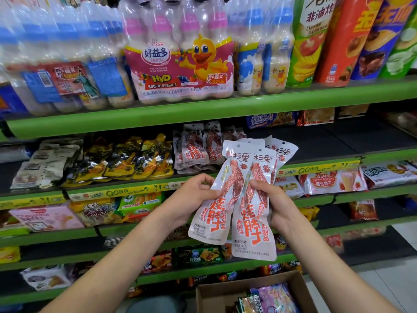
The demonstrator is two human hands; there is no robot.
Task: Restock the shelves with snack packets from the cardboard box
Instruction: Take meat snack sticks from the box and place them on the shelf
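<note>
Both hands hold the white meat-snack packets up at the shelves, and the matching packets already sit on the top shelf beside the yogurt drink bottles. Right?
Not quite. The head view shows the left hand and right hand holding the white meat-snack packets, but the matching packets sit on the shelf below the yogurt drink bottles, beside the yellow-and-black snack packets, not on the top shelf.

Two bare forearms reach up from the bottom edge, no sleeve showing on either; the left hand [195,192] and right hand [274,201] wear no gloves, rings or watch. Beside the cardboard box [225,292], on its left, a patch of dark grey-blue clothing shows, blurred; its kind cannot be told.
</note>
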